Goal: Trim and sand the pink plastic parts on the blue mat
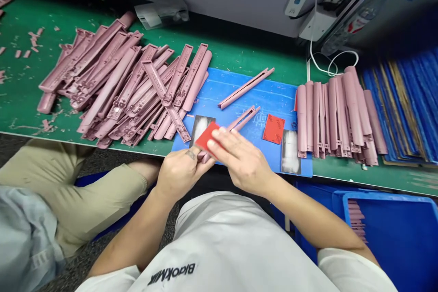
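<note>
My left hand is closed around the near end of a long pink plastic part that reaches out over the blue mat. My right hand presses a red sanding pad onto that part, fingers pinched on the pad. Another red pad lies on the mat to the right, and a single pink part lies further back on it.
A loose heap of pink parts covers the green bench at left; a tidy row of them stands at right beside blue sheets. A blue bin sits low right. Another person's leg is at left.
</note>
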A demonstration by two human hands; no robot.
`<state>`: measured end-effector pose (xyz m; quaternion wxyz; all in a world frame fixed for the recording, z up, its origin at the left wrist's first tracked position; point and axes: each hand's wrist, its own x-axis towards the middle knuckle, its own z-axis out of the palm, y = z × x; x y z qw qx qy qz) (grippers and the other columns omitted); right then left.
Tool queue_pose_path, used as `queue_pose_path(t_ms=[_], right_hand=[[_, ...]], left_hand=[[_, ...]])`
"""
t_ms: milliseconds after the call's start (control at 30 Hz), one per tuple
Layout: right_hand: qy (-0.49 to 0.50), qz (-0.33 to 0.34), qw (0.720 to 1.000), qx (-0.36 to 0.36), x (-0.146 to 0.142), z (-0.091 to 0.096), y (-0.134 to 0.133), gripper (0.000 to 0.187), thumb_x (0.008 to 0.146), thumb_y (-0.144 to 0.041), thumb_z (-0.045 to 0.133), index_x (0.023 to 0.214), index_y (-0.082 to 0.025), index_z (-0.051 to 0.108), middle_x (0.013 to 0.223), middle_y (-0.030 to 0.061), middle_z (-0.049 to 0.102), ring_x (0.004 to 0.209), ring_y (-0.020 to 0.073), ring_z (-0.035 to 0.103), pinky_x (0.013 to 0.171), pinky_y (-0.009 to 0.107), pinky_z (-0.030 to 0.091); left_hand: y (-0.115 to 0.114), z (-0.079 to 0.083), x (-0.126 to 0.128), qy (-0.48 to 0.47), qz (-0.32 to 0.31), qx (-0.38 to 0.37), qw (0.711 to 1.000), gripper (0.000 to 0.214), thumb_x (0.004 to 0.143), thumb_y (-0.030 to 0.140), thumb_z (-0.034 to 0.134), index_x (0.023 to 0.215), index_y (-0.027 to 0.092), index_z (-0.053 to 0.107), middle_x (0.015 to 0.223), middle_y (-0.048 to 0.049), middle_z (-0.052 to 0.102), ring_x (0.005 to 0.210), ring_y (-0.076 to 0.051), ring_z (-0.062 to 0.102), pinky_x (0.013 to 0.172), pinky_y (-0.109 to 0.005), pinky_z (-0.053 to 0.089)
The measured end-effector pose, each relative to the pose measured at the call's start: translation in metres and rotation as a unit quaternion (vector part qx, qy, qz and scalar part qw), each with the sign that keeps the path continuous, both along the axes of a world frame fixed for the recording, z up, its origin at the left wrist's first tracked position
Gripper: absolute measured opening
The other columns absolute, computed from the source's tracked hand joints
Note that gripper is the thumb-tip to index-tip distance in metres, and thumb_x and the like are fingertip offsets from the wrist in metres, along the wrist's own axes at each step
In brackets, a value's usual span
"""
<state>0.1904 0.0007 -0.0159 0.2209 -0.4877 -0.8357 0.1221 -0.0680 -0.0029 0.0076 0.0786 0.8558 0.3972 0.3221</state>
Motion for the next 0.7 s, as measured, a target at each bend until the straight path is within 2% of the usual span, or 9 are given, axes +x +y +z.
queue_pose_path(t_ms=[33,133,167,267,300,400,467,567,700], right_hand=[[0.001,0.005,1.000,0.004,0.001,0.000,-0.001,0.068,0.103,-0.008,0.039,0.165,-0.029,0.057,0.172,0.0031,0.053,0.166,0.0245,0.043,0.140,0.057,0.031],[-0.027,-0.138,0.990,-0.020,0.002,-0.005,-0.003,0.075,0.096,0.000,0.033,0.163,-0.023,0.059,0.166,0.0089,0.061,0.161,0.0268,0.051,0.136,0.063,0.037],[-0.032,-0.130,0.991,-0.016,0.002,-0.009,-0.002,0.076,0.096,-0.001,0.035,0.165,-0.025,0.057,0.168,0.0072,0.059,0.163,0.0259,0.048,0.138,0.062,0.035],[-0.027,-0.028,0.999,0.001,0.008,-0.020,0.006,0.074,0.099,-0.005,0.043,0.168,-0.029,0.052,0.172,0.0021,0.054,0.167,0.0223,0.040,0.140,0.053,0.033],[-0.040,-0.053,0.998,-0.013,0.015,-0.022,0.012,0.073,0.098,-0.004,0.043,0.167,-0.026,0.054,0.172,0.0043,0.054,0.166,0.0235,0.042,0.140,0.054,0.034],[-0.082,-0.196,0.975,-0.070,0.048,-0.022,0.031,0.069,0.095,0.000,0.040,0.161,-0.010,0.059,0.167,0.0168,0.057,0.160,0.0310,0.052,0.138,0.061,0.034],[-0.082,-0.226,0.968,-0.072,0.069,-0.018,0.032,0.068,0.096,-0.001,0.041,0.163,-0.007,0.056,0.168,0.0175,0.055,0.160,0.0306,0.051,0.139,0.060,0.033],[-0.030,-0.232,0.972,-0.036,0.080,-0.018,0.009,0.069,0.100,-0.004,0.040,0.167,-0.014,0.051,0.171,0.0114,0.053,0.163,0.0253,0.047,0.139,0.054,0.035],[0.052,-0.268,0.962,0.010,0.073,-0.029,-0.040,0.068,0.102,-0.006,0.038,0.168,-0.017,0.052,0.166,0.0108,0.060,0.162,0.0237,0.048,0.138,0.053,0.038]], left_hand=[[0.001,0.001,0.000,0.011,-0.009,0.029,0.999,0.033,0.107,0.042,0.072,0.108,0.010,0.080,0.085,-0.0099,0.086,0.061,-0.020,0.079,0.063,-0.030,0.059],[0.006,0.004,0.001,0.029,-0.017,0.079,0.996,0.030,0.105,0.036,0.076,0.114,0.008,0.077,0.089,-0.0117,0.087,0.061,-0.021,0.079,0.066,-0.030,0.060],[0.007,0.005,0.002,0.031,-0.022,0.084,0.996,0.028,0.106,0.035,0.075,0.115,0.009,0.076,0.089,-0.0113,0.087,0.061,-0.020,0.079,0.065,-0.030,0.060],[0.007,0.004,0.002,0.038,-0.027,0.083,0.995,0.024,0.109,0.034,0.070,0.117,0.012,0.073,0.087,-0.0079,0.086,0.060,-0.019,0.078,0.064,-0.031,0.058],[0.005,0.003,-0.001,0.039,-0.026,0.076,0.996,0.022,0.109,0.033,0.070,0.117,0.014,0.073,0.086,-0.0059,0.086,0.059,-0.019,0.077,0.064,-0.031,0.057],[0.001,-0.006,-0.015,0.072,-0.007,0.008,0.997,0.020,0.108,0.036,0.070,0.114,0.018,0.073,0.081,-0.0029,0.083,0.061,-0.020,0.076,0.064,-0.033,0.055],[0.003,-0.013,-0.025,0.108,0.013,-0.021,0.994,0.022,0.108,0.036,0.068,0.117,0.017,0.075,0.090,-0.0071,0.084,0.075,-0.024,0.080,0.070,-0.035,0.056],[0.023,-0.022,-0.023,0.162,0.044,-0.009,0.986,0.028,0.109,0.037,0.064,0.123,0.016,0.077,0.106,-0.0138,0.082,0.096,-0.033,0.078,0.078,-0.041,0.055],[0.084,-0.030,0.020,0.259,0.018,0.011,0.966,0.043,0.111,0.046,0.052,0.120,0.012,0.078,0.091,-0.0159,0.076,0.087,-0.035,0.070,0.078,-0.046,0.051]])
